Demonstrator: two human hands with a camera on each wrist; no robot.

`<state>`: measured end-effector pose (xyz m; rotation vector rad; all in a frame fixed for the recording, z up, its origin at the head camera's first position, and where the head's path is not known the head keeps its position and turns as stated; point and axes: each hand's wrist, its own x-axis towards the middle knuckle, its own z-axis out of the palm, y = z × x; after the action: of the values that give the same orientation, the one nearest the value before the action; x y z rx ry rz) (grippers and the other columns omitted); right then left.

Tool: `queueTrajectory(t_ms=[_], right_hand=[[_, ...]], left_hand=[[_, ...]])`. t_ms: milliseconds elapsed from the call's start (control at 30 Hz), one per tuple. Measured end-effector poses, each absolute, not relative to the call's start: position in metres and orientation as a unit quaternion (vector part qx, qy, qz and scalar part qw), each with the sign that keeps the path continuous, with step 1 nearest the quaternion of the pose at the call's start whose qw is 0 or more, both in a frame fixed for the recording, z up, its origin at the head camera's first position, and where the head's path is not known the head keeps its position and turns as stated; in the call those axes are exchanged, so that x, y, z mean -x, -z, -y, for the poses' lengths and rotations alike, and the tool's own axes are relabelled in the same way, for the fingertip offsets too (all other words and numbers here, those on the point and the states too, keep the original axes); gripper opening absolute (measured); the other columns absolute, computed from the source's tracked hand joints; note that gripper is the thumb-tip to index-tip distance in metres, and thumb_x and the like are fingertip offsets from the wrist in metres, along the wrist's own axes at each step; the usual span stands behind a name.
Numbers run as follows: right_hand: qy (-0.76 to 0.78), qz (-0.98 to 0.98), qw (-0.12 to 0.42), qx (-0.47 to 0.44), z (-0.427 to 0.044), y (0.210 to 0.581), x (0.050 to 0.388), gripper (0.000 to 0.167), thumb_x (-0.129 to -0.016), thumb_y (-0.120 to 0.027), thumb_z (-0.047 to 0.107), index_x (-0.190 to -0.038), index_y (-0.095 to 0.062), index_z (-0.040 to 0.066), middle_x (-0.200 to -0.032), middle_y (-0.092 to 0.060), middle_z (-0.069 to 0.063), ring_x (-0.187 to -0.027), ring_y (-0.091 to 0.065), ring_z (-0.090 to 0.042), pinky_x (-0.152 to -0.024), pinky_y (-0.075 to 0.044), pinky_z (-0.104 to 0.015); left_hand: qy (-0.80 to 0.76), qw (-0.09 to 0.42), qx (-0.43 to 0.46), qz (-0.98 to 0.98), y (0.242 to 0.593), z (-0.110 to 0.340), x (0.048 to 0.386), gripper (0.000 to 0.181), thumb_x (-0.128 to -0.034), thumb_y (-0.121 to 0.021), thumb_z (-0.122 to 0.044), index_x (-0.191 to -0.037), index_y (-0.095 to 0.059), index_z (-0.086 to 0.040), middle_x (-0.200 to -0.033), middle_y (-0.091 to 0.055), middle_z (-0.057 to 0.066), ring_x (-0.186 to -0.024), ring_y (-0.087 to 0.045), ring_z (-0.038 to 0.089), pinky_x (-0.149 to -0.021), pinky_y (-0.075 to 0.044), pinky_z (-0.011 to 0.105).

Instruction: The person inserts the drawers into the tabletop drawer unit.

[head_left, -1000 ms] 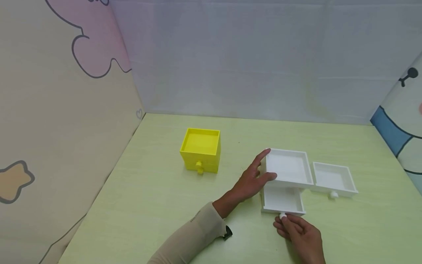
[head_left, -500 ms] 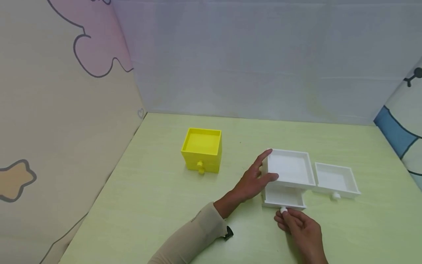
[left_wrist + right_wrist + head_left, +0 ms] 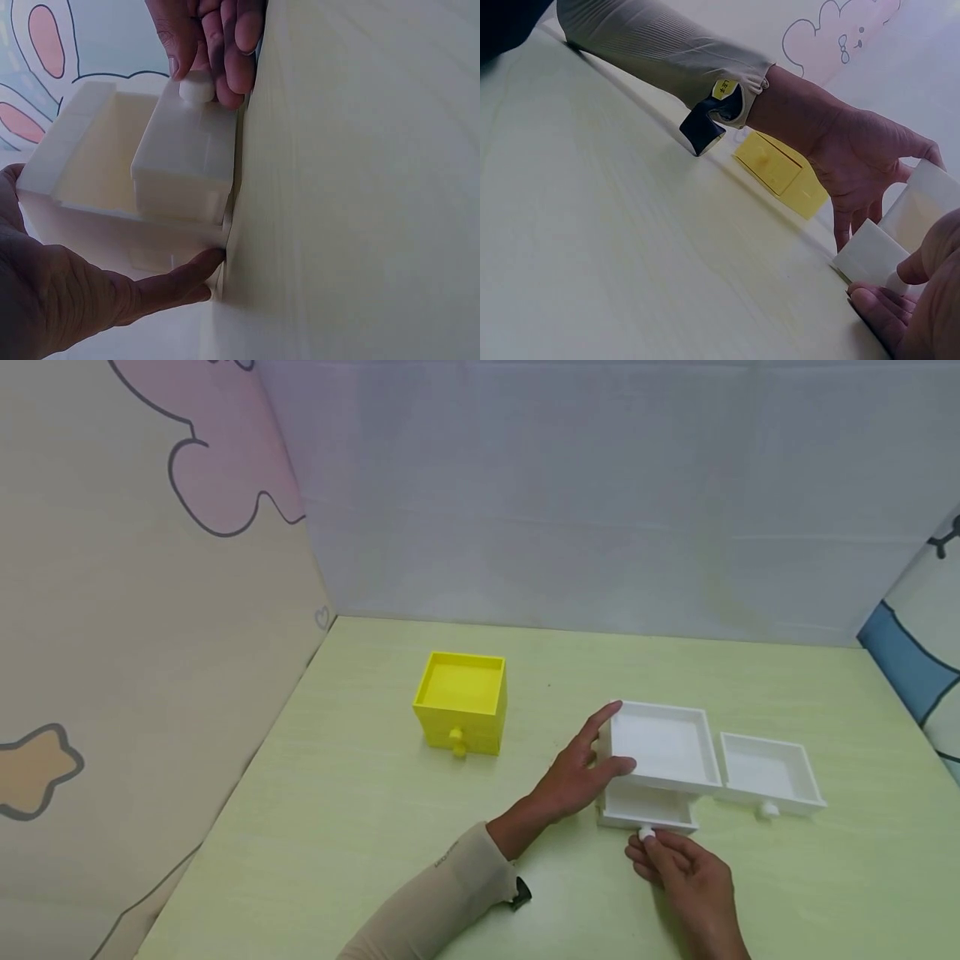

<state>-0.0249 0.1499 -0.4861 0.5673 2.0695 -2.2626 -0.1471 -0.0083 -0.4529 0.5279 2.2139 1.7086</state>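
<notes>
A white mini drawer cabinet (image 3: 663, 743) with a tray-like top stands right of centre in the head view. My left hand (image 3: 572, 778) holds it by the left side, thumb over the top edge and fingers along the side wall. The lower drawer (image 3: 651, 804) sticks partly out of its front. My right hand (image 3: 693, 881) pinches that drawer's round knob (image 3: 196, 87) between thumb and fingers. Above it, the upper slot (image 3: 116, 150) is hollow in the left wrist view. A second white drawer (image 3: 768, 770) lies on the table just right of the cabinet, its knob facing me.
A yellow drawer cabinet (image 3: 461, 702) with knobs stands left of the white one. The pale green table (image 3: 337, 827) meets a light back wall (image 3: 525, 485) and a patterned wall (image 3: 112, 635) at left.
The lower drawer has slid farther into the white cabinet, pushed by my right hand at its knob. My left hand keeps its hold. The view has shifted slightly.
</notes>
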Motion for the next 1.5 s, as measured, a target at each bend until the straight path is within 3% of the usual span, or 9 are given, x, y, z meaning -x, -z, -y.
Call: queueTrajectory(t_ms=[267, 500, 733, 1033, 1500], right_hand=[[0.718, -0.670, 0.014, -0.188, -0.150, 0.484, 0.029, 0.043, -0.099, -0.063, 0.014, -0.125, -0.050, -0.018, -0.095, -0.076, -0.007, -0.087, -0.074, -0.015, -0.076, -0.057, -0.029], [0.720, -0.668, 0.014, -0.186, -0.150, 0.486, 0.030, 0.043, -0.098, -0.064, 0.015, -0.125, -0.051, -0.017, -0.095, -0.076, -0.009, -0.086, -0.074, -0.016, -0.074, -0.057, -0.029], [0.719, -0.675, 0.001, -0.162, -0.149, 0.489, 0.033, 0.042, -0.099, -0.062, 0.010, -0.124, -0.048, -0.020, -0.096, -0.076, -0.012, -0.086, -0.074, -0.016, -0.076, -0.057, -0.029], [0.706, -0.693, -0.020, -0.142, -0.152, 0.491, 0.043, 0.039, -0.099, -0.060, 0.006, -0.123, -0.049, -0.024, -0.095, -0.075, -0.015, -0.083, -0.074, -0.015, -0.074, -0.057, -0.028], [0.698, -0.698, -0.014, -0.157, -0.151, 0.490, 0.047, 0.039, -0.099, -0.060, 0.007, -0.124, -0.050, -0.022, -0.094, -0.076, -0.012, -0.081, -0.074, -0.013, -0.073, -0.057, -0.027]], left_hand=[[-0.592, 0.144, -0.189, -0.770, 0.452, 0.008, 0.148, 0.066, -0.0949, -0.058, -0.047, -0.150, -0.023, -0.055, -0.151, -0.041, -0.009, -0.128, -0.050, 0.021, -0.096, -0.047, 0.037], [-0.593, 0.151, -0.178, -0.771, 0.454, 0.009, 0.146, 0.065, -0.0942, -0.058, -0.049, -0.149, -0.023, -0.058, -0.148, -0.044, -0.008, -0.120, -0.055, 0.020, -0.087, -0.051, 0.034], [-0.594, 0.138, -0.182, -0.771, 0.455, 0.009, 0.145, 0.066, -0.0940, -0.057, -0.050, -0.150, -0.023, -0.056, -0.153, -0.039, -0.011, -0.130, -0.048, 0.018, -0.104, -0.043, 0.043], [-0.590, 0.145, -0.175, -0.774, 0.455, 0.007, 0.146, 0.065, -0.0931, -0.058, -0.049, -0.148, -0.024, -0.059, -0.146, -0.046, -0.008, -0.113, -0.056, 0.017, -0.085, -0.050, 0.034], [-0.595, 0.142, -0.183, -0.769, 0.455, 0.007, 0.145, 0.065, -0.0940, -0.059, -0.047, -0.148, -0.024, -0.058, -0.145, -0.046, -0.008, -0.112, -0.056, 0.016, -0.085, -0.049, 0.033]])
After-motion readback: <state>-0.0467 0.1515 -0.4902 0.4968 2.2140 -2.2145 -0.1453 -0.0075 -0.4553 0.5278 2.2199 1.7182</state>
